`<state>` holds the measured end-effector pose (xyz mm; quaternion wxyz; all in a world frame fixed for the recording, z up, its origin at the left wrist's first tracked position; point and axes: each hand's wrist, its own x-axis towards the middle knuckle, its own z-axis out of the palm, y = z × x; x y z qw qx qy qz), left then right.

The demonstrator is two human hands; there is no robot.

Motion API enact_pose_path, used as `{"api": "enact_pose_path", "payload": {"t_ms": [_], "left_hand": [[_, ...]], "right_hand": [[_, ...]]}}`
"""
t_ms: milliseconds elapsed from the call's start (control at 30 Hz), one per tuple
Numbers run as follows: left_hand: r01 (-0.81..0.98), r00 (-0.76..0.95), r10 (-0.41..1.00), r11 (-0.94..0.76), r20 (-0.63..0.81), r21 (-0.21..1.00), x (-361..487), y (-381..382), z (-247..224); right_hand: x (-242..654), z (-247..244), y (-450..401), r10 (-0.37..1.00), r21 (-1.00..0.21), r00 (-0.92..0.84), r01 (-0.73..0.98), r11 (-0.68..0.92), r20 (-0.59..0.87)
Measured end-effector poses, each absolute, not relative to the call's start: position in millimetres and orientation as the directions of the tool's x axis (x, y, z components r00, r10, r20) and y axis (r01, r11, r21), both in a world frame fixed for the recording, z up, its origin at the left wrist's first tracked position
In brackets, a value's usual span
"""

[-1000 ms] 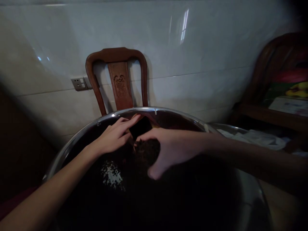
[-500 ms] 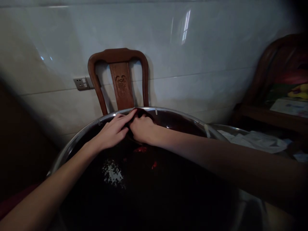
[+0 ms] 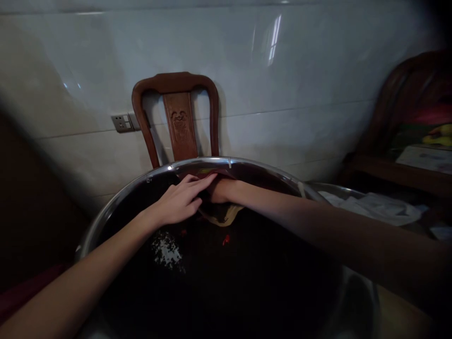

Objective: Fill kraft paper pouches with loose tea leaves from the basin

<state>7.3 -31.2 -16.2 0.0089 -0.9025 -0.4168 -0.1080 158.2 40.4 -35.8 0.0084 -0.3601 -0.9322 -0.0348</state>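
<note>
A large round metal basin (image 3: pixel 116 200) holds dark contents, with a whitish patch (image 3: pixel 167 252) at the left and a small red piece (image 3: pixel 226 240) near the middle. At its far side, a bag-like item with a pale yellowish edge (image 3: pixel 222 220) surrounds my right hand (image 3: pixel 219 189), whose fingers are hidden inside it. My left hand (image 3: pixel 185 197) lies palm down over the left side of that item, its fingers stretched out and apart, touching it.
Beyond the basin stands a carved wooden chair (image 3: pixel 180 122) against a tiled wall with a socket (image 3: pixel 122 123). At the right are a metal container with white cloth or plastic (image 3: pixel 381 207) and another wooden chair (image 3: pixel 367 162).
My right hand has moved slightly right and gone out of sight inside the item. My left hand has shifted right and a little nearer. The item's pale edge now shows.
</note>
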Motion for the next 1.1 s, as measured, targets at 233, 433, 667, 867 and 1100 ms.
{"api": "enact_pose_path", "payload": {"t_ms": [233,433,667,867,1100], "left_hand": [[0.749,0.637,0.745,-0.659,0.198,0.068,5.1,-29.6,-18.2],[0.747,0.630,0.744,-0.659,0.222,0.086,1.9,-27.8,-18.7],[0.745,0.634,0.739,-0.663,0.228,0.075,3.4,-29.2,-16.8],[0.758,0.629,0.753,-0.649,0.191,0.060,3.3,-30.6,-15.4],[0.758,0.634,0.750,-0.651,0.190,0.044,2.0,-28.5,-16.8]], "right_hand": [[171.9,-29.0,10.3,0.736,0.053,-0.675,0.734,0.677,-0.051],[183.6,-29.7,3.2,0.633,0.093,-0.763,0.645,0.759,0.128],[187.5,-23.8,1.8,0.614,-0.129,-0.773,0.600,0.789,0.160],[178.1,-8.8,-17.5,0.601,-0.173,-0.751,0.654,0.737,-0.274],[173.1,-40.6,4.7,0.675,0.014,-0.732,0.677,0.736,-0.092]]}}
